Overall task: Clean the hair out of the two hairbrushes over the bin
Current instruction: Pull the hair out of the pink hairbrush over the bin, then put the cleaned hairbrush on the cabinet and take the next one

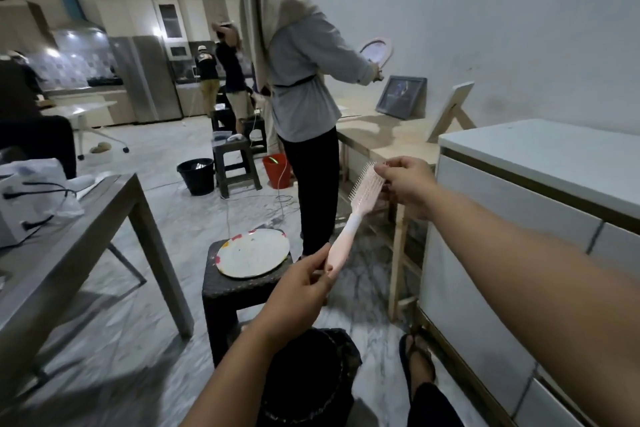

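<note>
A pale pink hairbrush (pixel 349 229) is held up in the middle of the view, bristles facing left. My left hand (pixel 301 284) grips the end of its handle. My right hand (pixel 408 184) pinches at the top of the bristle head with thumb and fingers. Below my arms stands a dark bin (pixel 311 381) with a black liner, partly hidden by my left forearm. I see no second hairbrush.
A dark stool (pixel 239 291) carries a round plate (pixel 252 253) just left of the brush. A person (pixel 304 87) stands close behind it. A grey table (pixel 69 239) is at left, a white cabinet (pixel 519 218) at right. My sandalled foot (pixel 415 357) is beside the bin.
</note>
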